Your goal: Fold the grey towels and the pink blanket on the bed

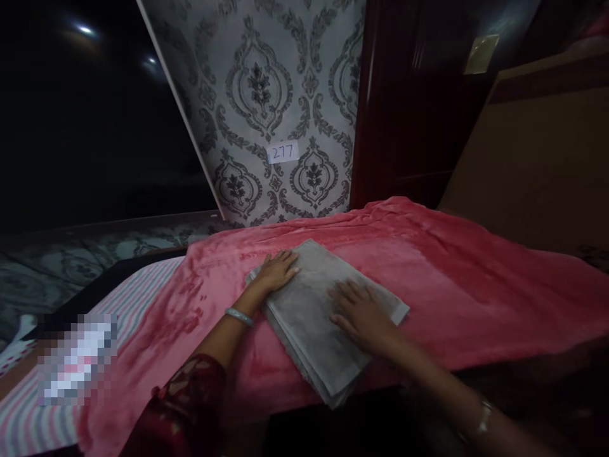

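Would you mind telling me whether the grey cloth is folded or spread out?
Folded: the grey cloth lies as a compact rectangle with stacked layers along its near edge, both hands flat on it.

A grey-and-white damask-patterned wall panel [280, 101] bears a small white label reading 277 [282, 152]. Right of it stands a dark red wooden door [404, 108]; left, a black glossy surface [85, 108] reflects two lights. The room is dim
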### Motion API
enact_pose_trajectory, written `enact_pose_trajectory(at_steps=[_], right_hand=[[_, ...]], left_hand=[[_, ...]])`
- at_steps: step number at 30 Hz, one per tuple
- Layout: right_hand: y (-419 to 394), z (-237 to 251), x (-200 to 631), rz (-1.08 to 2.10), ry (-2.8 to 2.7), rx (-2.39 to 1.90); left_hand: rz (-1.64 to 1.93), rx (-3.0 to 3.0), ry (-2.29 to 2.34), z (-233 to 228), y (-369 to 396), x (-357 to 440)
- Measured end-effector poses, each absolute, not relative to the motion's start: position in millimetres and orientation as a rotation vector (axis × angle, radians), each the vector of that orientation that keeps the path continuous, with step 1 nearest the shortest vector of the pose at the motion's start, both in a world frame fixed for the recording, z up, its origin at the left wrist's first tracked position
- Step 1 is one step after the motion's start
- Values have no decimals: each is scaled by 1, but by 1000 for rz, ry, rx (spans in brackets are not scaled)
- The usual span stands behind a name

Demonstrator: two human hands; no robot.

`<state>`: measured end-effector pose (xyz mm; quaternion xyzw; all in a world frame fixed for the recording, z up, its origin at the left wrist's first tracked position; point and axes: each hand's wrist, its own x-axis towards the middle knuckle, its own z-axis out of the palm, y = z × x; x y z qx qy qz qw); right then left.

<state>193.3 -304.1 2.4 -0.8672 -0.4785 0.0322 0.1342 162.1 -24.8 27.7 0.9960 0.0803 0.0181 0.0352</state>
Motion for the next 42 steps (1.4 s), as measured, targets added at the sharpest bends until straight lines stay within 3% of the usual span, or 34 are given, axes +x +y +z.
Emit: enact_pose_trajectory(at_steps=[5, 10, 18, 26, 35, 42], right_hand=[[-254, 8, 180, 269, -1606, -2357], [-276, -11, 172, 286, -1686, -2320], [-344, -45, 132, -126, -1772, -2203], [-337, -78, 125, -660, -1673, -2154], [-340, -88, 134, -796, -1643, -1807], [-335, -73, 140, -781, -1622, -1853]], left_hand=[[88, 3107, 331, 10, -15, 137], [164, 3098, 357, -2, -14, 135], [204, 3091, 322, -5, -11, 136], [258, 3050, 282, 1, -5, 126], [382, 2998, 70, -13, 44, 45], [455, 3064, 159, -10, 39, 54]])
